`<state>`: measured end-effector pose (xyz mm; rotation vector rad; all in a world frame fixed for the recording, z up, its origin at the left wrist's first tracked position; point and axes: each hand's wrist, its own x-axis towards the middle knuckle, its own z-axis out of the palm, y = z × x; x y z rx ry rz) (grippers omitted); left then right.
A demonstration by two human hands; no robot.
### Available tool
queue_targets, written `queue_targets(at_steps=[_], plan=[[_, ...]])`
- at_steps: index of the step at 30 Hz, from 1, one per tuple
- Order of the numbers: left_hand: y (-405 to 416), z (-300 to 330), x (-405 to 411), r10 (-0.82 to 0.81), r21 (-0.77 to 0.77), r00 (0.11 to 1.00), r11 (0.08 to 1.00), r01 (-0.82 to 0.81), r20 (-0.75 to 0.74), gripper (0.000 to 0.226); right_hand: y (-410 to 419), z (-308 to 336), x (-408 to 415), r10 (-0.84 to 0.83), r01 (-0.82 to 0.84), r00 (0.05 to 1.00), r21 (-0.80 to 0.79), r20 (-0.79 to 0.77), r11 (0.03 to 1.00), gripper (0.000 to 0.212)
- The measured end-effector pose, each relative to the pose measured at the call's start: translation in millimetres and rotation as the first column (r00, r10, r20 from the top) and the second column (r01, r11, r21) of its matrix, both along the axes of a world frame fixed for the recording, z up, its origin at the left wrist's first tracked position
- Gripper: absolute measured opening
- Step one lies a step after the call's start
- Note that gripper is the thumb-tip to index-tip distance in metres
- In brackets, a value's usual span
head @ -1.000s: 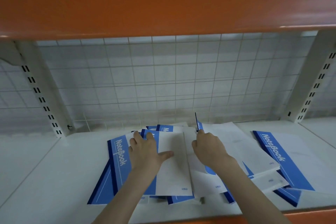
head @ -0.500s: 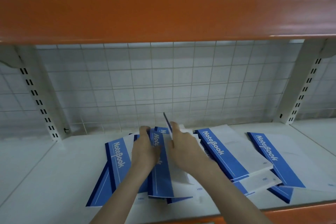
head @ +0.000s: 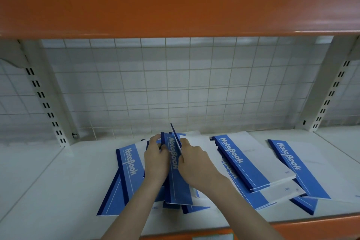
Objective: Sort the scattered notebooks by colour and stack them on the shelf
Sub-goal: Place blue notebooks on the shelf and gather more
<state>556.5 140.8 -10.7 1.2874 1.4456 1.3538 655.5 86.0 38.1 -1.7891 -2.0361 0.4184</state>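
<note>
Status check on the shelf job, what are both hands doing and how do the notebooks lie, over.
Left hand and right hand both gripping the middle notebooks, one tipped on edge. Other notebooks scattered, overlapping on the white shelf. Nothing blocking.

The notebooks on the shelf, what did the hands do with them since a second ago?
The right hand carried its upright notebook leftward, uncovering the blue NoteBook cover on the stack beside it. The left hand came off the white cover and now holds the middle notebook at its left edge. The leftmost notebook and rightmost notebook stayed put.
</note>
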Motion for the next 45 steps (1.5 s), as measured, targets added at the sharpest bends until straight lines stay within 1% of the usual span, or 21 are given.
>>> queue_targets(at_steps=[4, 7, 11, 13, 14, 15, 16, 17, 18, 19, 20, 21, 22, 24, 25, 27, 33, 35, 41, 43, 45], plan=[[-2, 2, 2, 0.0, 0.031, 0.998, 1.0, -0.002, 0.062, 0.032, -6, 2, -5, 0.016, -0.016, 1.0, 0.003, 0.002, 1.0, 0.018], [0, 4, 2, 0.014, 0.014, 0.992, 1.0, -0.016, 0.128, 0.027, -7, -2, -5, 0.047, -0.047, 0.997, -0.017, 0.058, 0.999, 0.017], [2, 4, 0, -0.054, -0.067, 0.99, 0.996, 0.063, 0.133, 0.029, -7, -7, -1, 0.091, -0.08, 0.992, -0.118, 0.084, 0.99, 0.041], [1, 4, 0, -0.121, -0.056, 0.986, 0.99, 0.128, 0.114, 0.029, -7, -8, 0, 0.057, -0.044, 0.992, -0.115, 0.113, 0.992, 0.043], [0, 4, 0, -0.153, -0.047, 0.986, 0.987, 0.156, 0.07, 0.029, -6, -8, 0, 0.029, -0.02, 0.995, -0.094, 0.093, 0.995, 0.042], [-2, 4, -1, -0.179, -0.036, 0.984, 0.983, 0.178, -0.026, 0.028, -5, -8, 2, 0.001, 0.003, 0.998, -0.072, 0.058, 0.997, 0.043], [-3, 3, -1, -0.193, -0.032, 0.967, 0.981, 0.19, -0.167, 0.026, -4, -7, 6, -0.026, 0.027, 0.999, -0.055, 0.022, 0.998, 0.045], [-2, 1, -1, -0.192, -0.043, 0.917, 0.981, 0.189, -0.35, 0.022, -2, -6, 10, -0.048, 0.048, 0.999, -0.042, -0.015, 0.998, 0.048], [-2, -1, -1, -0.176, -0.058, 0.834, 0.983, 0.172, -0.523, 0.02, -1, -4, 15, -0.063, 0.061, 0.996, -0.031, -0.055, 0.998, 0.049], [-3, -2, -1, -0.162, -0.074, 0.747, 0.986, 0.149, -0.645, 0.021, 1, -2, 20, -0.073, 0.072, 0.993, -0.022, -0.095, 0.997, 0.048], [-4, -3, 0, -0.158, -0.087, 0.688, 0.987, 0.138, -0.708, 0.02, 3, 1, 25, -0.083, 0.082, 0.987, -0.015, -0.135, 0.997, 0.042], [-6, -1, 2, -0.174, -0.112, 0.673, 0.985, 0.135, -0.718, 0.015, 4, 3, 29, -0.09, 0.089, 0.981, -0.015, -0.174, 0.996, 0.035], [-6, -2, 4, -0.191, -0.136, 0.685, 0.982, 0.134, -0.703, 0.022, 4, 5, 33, -0.09, 0.089, 0.974, -0.016, -0.208, 0.996, 0.029], [-9, 0, 12, -0.224, -0.196, 0.707, 0.973, 0.123, -0.671, 0.056, 3, 5, 36, -0.077, 0.073, 0.967, -0.025, -0.244, 0.997, 0.024], [-10, 1, 16, -0.228, -0.212, 0.701, 0.971, 0.112, -0.676, 0.067, 2, 3, 36, -0.068, 0.063, 0.966, -0.029, -0.249, 0.998, 0.023], [-12, 4, 22, -0.226, -0.234, 0.678, 0.969, 0.081, -0.7, 0.075, 0, -3, 35, -0.058, 0.05, 0.965, -0.039, -0.254, 0.998, 0.026], [-12, 3, 21, -0.202, -0.252, 0.683, 0.967, 0.027, -0.702, 0.068, -2, -8, 35, -0.059, 0.052, 0.971, -0.038, -0.23, 0.998, 0.032], [-9, 3, 19, -0.202, -0.269, 0.711, 0.963, 0.02, -0.673, 0.062, -4, -9, 34, -0.046, 0.037, 0.974, -0.043, -0.221, 0.998, 0.031], [2, 7, 9, -0.265, -0.316, 0.827, 0.942, 0.112, -0.496, 0.036, -4, -16, 30, -0.022, 0.016, 0.988, -0.044, -0.152, 0.999, 0.034], [2, 3, 10, -0.239, -0.263, 0.879, 0.955, 0.136, -0.413, 0.035, -4, -17, 30, -0.027, 0.021, 0.989, -0.037, -0.146, 0.999, 0.035], [-4, 2, 15, -0.204, -0.165, 0.92, 0.974, 0.156, -0.335, 0.029, -6, -15, 31, -0.026, 0.022, 0.989, -0.032, -0.149, 0.999, 0.036]])
